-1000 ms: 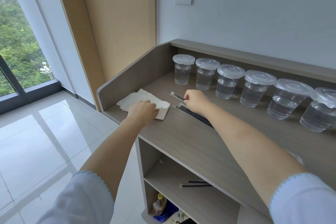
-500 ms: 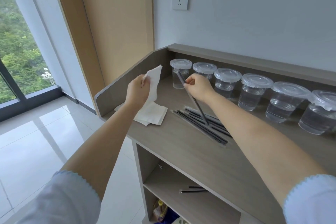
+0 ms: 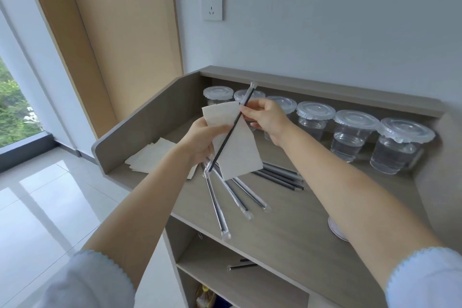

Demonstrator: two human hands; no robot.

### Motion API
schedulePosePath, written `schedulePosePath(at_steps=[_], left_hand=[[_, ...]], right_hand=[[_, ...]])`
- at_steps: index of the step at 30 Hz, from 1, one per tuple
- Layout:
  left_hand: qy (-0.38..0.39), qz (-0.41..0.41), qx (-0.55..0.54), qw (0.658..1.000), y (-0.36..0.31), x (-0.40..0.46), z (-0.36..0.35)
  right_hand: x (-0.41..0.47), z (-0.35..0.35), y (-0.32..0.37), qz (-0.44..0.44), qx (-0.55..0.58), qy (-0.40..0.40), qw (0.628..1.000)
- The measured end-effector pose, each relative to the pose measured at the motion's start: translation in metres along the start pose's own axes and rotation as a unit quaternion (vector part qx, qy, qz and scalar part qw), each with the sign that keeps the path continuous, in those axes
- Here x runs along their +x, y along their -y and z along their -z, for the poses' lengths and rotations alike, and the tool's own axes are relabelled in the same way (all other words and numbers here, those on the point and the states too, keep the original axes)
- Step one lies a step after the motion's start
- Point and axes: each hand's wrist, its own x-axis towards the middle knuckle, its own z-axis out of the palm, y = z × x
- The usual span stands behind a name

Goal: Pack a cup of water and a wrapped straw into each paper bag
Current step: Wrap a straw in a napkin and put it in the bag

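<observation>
Above the counter (image 3: pixel 287 227), left hand (image 3: pixel 203 141) grips a flat bag (image 3: pixel 237 142), still folded shut. Right hand (image 3: pixel 266 117) pinches a straw (image 3: pixel 231 130) near its upper end; long axis runs steeply down-left across the bag face, lower tip just past the left hand. Mouth appears uppermost, unopened. Cups (image 3: pixel 350 132) stand in a row behind, nearer the right hand
</observation>
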Motion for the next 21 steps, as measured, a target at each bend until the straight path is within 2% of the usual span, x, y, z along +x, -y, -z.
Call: schedulePosePath(at_steps=[4, 8, 11, 16, 21], left_hand=[[-0.014, -0.012, -0.001, 1.000, 0.007, 0.004, -0.013], [-0.013, -0.014, 0.000, 1.000, 0.011, 0.006, -0.020], [-0.019, -0.014, 0.014, 1.000, 0.013, 0.002, -0.027], [-0.045, -0.026, 0.034, 0.998, 0.018, -0.009, -0.036], [-0.039, -0.025, 0.027, 0.999, 0.016, -0.021, -0.046]], right_hand=[[-0.002, 0.017, -0.006, -0.022, 0.009, 0.014, 1.000], [-0.007, 0.031, -0.008, -0.085, 0.030, 0.082, 0.993], [-0.013, 0.033, -0.012, -0.087, 0.023, 0.111, 0.990], [-0.023, 0.027, -0.011, -0.034, -0.017, 0.087, 0.996], [-0.049, 0.028, -0.002, -0.005, -0.060, 0.039, 0.997]])
